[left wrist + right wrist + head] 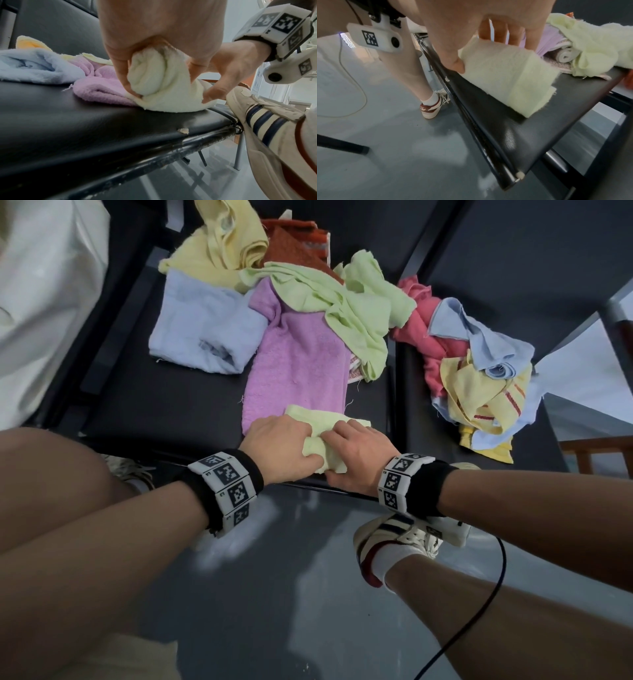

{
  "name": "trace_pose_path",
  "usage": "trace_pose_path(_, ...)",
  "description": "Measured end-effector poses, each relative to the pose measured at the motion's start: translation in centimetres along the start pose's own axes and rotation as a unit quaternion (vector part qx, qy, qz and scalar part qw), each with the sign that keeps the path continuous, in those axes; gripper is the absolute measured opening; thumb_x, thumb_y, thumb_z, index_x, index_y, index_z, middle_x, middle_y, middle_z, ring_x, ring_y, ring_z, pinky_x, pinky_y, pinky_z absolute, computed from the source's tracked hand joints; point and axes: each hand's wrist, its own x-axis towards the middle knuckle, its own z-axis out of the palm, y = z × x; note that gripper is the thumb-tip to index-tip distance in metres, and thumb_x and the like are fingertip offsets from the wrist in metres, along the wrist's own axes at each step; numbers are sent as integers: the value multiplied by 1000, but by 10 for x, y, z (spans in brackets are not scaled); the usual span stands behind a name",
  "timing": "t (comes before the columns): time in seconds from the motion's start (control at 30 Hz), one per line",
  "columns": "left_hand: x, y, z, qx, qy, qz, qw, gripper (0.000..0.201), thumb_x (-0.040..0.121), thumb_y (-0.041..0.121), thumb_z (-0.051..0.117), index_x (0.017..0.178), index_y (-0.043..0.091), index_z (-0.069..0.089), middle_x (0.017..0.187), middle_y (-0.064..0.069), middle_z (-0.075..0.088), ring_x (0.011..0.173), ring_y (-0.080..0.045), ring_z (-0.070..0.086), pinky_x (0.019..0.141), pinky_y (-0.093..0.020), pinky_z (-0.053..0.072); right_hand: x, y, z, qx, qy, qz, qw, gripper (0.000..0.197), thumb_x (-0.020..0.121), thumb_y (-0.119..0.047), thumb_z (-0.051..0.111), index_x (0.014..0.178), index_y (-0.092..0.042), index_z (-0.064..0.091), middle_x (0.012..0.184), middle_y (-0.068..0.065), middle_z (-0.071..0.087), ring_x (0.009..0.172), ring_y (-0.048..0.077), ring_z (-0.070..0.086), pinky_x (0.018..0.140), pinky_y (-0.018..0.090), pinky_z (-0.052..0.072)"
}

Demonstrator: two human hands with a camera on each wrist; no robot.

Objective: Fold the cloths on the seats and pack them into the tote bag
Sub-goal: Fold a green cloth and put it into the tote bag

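A pale green cloth [325,422], folded into a thick bundle, lies at the front edge of the black seat [164,402]. My left hand [284,440] grips its rolled left end [150,75] from above. My right hand [356,450] holds the right part, thumb on the near side and fingers over the top [505,75]. Behind it lie a purple cloth [301,364], a light blue cloth [202,326], a crumpled green cloth [349,302], a yellow cloth [219,244] and a rust cloth [298,244]. A large white fabric shape, possibly the tote bag [44,302], is at the far left.
The neighbouring seat [513,251] on the right carries a heap of pink [421,330], blue [479,337] and yellow striped [486,398] cloths. A striped shoe [394,542] and a black cable [479,611] are on the grey floor below the seat's metal front rail [171,150].
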Motion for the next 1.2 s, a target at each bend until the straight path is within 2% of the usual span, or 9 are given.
trace_pose_path(0.13, 2, -6, 7, 0, 30, 55, 998, 38, 82, 47, 54, 103, 16, 63, 101, 0, 56, 98, -22, 53, 73, -34, 38, 4, 0, -1, 27, -24, 35, 999, 52, 85, -38, 61, 128, -10, 55, 107, 8, 59, 102, 29, 55, 82, 43, 49)
trace_pose_path(0.23, 1, -9, 12, 20, 64, 92, 993, 54, 72, 48, 54, 117, 18, 56, 111, 0, 53, 98, -23, 50, 80, -38, 39, 7, -1, 0, 62, -24, 51, 996, 46, 87, -31, 58, 127, -8, 56, 103, 11, 61, 98, 30, 56, 82, 42, 48)
trace_pose_path(0.4, 2, -11, 15, 60, 61, 111, 990, 54, 71, 36, 74, 117, 21, 51, 111, 1, 53, 100, -23, 50, 81, -40, 39, 8, 0, 0, 110, -13, 54, 992, 48, 88, -24, 55, 130, -5, 47, 107, 15, 63, 97, 32, 56, 80, 39, 45)
trace_pose_path(0.53, 4, -9, 11, 70, 56, 95, 991, 43, 79, 34, 64, 118, 21, 53, 109, 3, 60, 105, -22, 52, 85, -38, 34, 4, -2, 0, 92, 26, 46, 994, 46, 82, -25, 64, 119, -4, 47, 98, 14, 62, 88, 32, 55, 74, 41, 46)
trace_pose_path(0.63, 5, -9, 9, 65, 49, 81, 993, 41, 82, 35, 58, 119, 20, 53, 109, 3, 63, 105, -23, 54, 89, -39, 35, 2, -1, 2, 36, 55, 38, 997, 47, 74, -34, 68, 110, -8, 53, 103, 8, 56, 91, 29, 52, 75, 44, 47)
trace_pose_path(0.73, 7, -6, 6, 51, 41, 62, 996, 39, 84, 40, 54, 117, 19, 55, 102, -1, 67, 97, -26, 59, 87, -40, 38, 4, 2, 0, -8, 45, 30, 999, 61, 65, -38, 75, 115, -10, 54, 111, 7, 53, 99, 29, 50, 79, 44, 47)
trace_pose_path(0.83, 8, -3, 3, 16, 26, 33, 999, 41, 85, 43, 52, 118, 19, 56, 99, -2, 69, 90, -27, 62, 79, -36, 38, 6, 3, -1, -34, 23, 36, 998, 68, 61, -28, 79, 122, -10, 55, 116, 9, 52, 103, 32, 50, 81, 48, 48)
trace_pose_path(1.03, 11, -4, -3, -42, -9, -11, 999, 46, 82, 48, 59, 122, 25, 58, 101, -2, 67, 93, -27, 63, 79, -35, 42, 8, 2, -5, -36, -25, 75, 996, 65, 76, -18, 68, 137, -20, 46, 121, 7, 48, 109, 29, 45, 88, 46, 45)
trace_pose_path(1.2, 11, -7, 0, 43, 17, 59, 997, 60, 77, 57, 69, 121, 21, 54, 114, 3, 54, 103, -20, 54, 88, -39, 42, 12, 7, -4, 41, -25, 69, 996, 56, 79, -13, 62, 134, -10, 50, 110, 14, 54, 99, 33, 51, 86, 51, 47)
